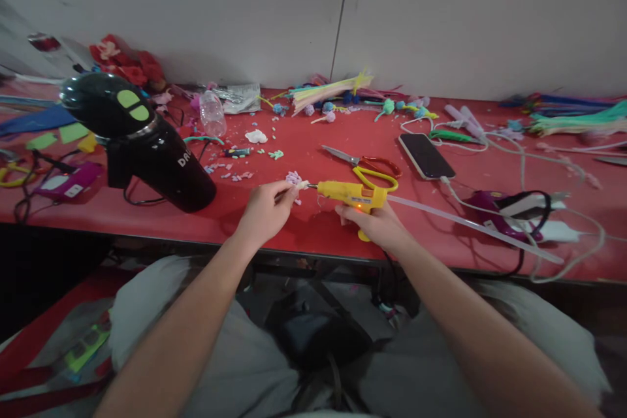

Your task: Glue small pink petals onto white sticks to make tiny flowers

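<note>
My right hand (375,225) is wrapped round the handle of a yellow hot glue gun (347,192), its small orange light lit. A long clear glue stick (470,225) sticks out of its back end. In a pinch, my left hand (267,209) holds a small white fuzzy piece (302,185) at the gun's nozzle; whether they touch I cannot tell. Just behind those fingertips lies a cluster of short lilac pieces (293,177). Beyond the gun rest scissors (362,163) with red and yellow handles.
A black tumbler (166,163) stands at the left, near a clear plastic bottle (212,114). A phone (426,157) with a cable lies at the right, by a purple device (509,214). Bundles of pipe cleaners (328,95) line the back of the red table (235,209).
</note>
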Available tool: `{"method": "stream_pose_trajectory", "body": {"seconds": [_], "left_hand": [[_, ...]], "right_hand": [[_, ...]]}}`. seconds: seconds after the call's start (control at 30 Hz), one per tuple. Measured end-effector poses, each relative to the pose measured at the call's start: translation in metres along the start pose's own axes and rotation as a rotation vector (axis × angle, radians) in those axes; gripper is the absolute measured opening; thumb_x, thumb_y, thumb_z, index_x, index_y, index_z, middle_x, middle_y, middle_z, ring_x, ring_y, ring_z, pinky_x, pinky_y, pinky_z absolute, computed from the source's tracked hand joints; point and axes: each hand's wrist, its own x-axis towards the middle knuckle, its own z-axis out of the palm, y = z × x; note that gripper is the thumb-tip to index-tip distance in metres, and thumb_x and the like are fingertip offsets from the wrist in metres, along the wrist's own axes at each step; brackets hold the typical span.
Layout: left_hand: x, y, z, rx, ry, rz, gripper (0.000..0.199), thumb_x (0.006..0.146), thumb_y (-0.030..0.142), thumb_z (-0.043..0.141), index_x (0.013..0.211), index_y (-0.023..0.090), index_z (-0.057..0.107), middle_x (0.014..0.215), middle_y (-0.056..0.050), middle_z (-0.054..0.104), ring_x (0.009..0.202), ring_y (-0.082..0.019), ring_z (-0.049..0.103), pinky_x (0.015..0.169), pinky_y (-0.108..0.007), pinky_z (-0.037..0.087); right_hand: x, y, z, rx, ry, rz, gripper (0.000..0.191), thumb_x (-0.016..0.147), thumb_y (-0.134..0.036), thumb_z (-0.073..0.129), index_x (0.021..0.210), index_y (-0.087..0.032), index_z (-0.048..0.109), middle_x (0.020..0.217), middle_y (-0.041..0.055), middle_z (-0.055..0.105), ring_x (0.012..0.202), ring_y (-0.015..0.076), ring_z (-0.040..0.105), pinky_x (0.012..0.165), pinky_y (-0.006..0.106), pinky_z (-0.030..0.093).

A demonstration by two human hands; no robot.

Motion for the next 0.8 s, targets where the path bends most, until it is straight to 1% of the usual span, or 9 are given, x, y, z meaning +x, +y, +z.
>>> {"method": "stream_pose_trajectory", "body": {"seconds": [0.13,0.27,0.5,0.7,0.8], "left_hand": [[-0.0004,-0.0005,0.0010,0.007,0.005,0.020,0.030,0.096,0.033,0.056,0.071,0.018,0.060,0.055,0.003,0.047,0.055,-0.013,0.043,0.060,-0.027,0.033],[-0.0013,0.0001,0.0014,0.003,0.003,0.044,0.032,0.097,0.034,0.056,0.070,0.018,0.061,0.054,0.003,0.048,0.055,-0.013,0.043,0.060,-0.027,0.034],[-0.0024,0.0022,-0.0005,0.008,-0.006,0.047,0.031,0.097,0.035,0.056,0.071,0.018,0.061,0.056,0.003,0.047,0.056,-0.012,0.041,0.060,-0.027,0.033],[-0.0022,-0.0005,0.0005,0.016,0.002,0.056,0.031,0.096,0.038,0.056,0.072,0.018,0.060,0.059,0.003,0.048,0.058,-0.012,0.041,0.059,-0.027,0.031],[-0.0022,-0.0001,0.0004,0.017,0.003,0.062,0.032,0.096,0.038,0.055,0.072,0.018,0.059,0.059,0.003,0.047,0.058,-0.012,0.041,0.059,-0.028,0.031]], "right_hand": [[-0.0013,-0.0028,-0.0001,-0.011,0.003,0.007,0.025,0.077,-0.047,0.069,0.073,-0.022,0.066,0.066,0.0033,0.067,0.059,0.0169,0.059,0.056,0.030,0.046],[-0.0019,-0.0036,0.0010,-0.030,-0.007,0.007,0.028,0.077,-0.049,0.067,0.067,-0.022,0.063,0.060,0.0022,0.063,0.054,0.0155,0.055,0.054,0.030,0.044],[-0.0007,-0.0024,0.0021,-0.007,-0.021,-0.037,0.025,0.077,-0.046,0.067,0.073,-0.022,0.065,0.062,0.0011,0.064,0.058,0.0163,0.059,0.058,0.030,0.045],[-0.0018,-0.0045,0.0022,-0.026,-0.011,0.000,0.024,0.076,-0.046,0.066,0.074,-0.022,0.064,0.061,0.0008,0.063,0.057,0.0160,0.058,0.056,0.030,0.044],[-0.0023,-0.0069,0.0028,-0.016,-0.020,-0.010,0.023,0.075,-0.046,0.066,0.076,-0.022,0.064,0.063,0.0006,0.063,0.058,0.0159,0.058,0.056,0.029,0.044]]}}
